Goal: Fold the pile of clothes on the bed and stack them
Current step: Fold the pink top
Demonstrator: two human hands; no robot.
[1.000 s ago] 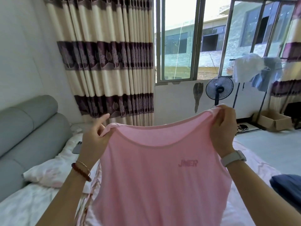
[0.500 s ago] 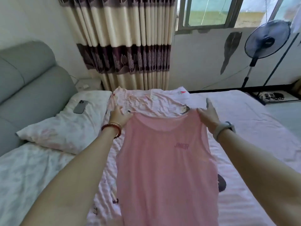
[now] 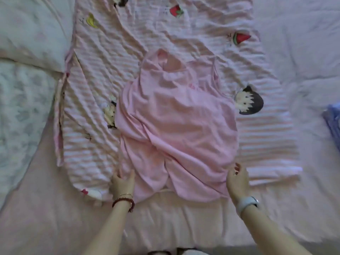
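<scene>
A pink sleeveless top (image 3: 176, 122) lies crumpled on the bed, neckline away from me and hem toward me, with folds across its lower half. My left hand (image 3: 122, 183) pinches the hem at the top's lower left corner. My right hand (image 3: 237, 181) is at the lower right corner of the hem, fingers loosely bent and touching the fabric; whether it holds the cloth is unclear. The top rests on a pink striped blanket (image 3: 103, 74) printed with cartoon faces and fruit.
A white pillow (image 3: 31, 32) lies at the upper left. A blue garment (image 3: 333, 120) shows at the right edge. The pale pink bedsheet (image 3: 184, 221) runs to the near edge of the bed, where my arms come in.
The top was held up by its shoulders, then lowered onto the bed. Both hands have let go of the shoulders and moved down to the hem. My view has tilted down.
</scene>
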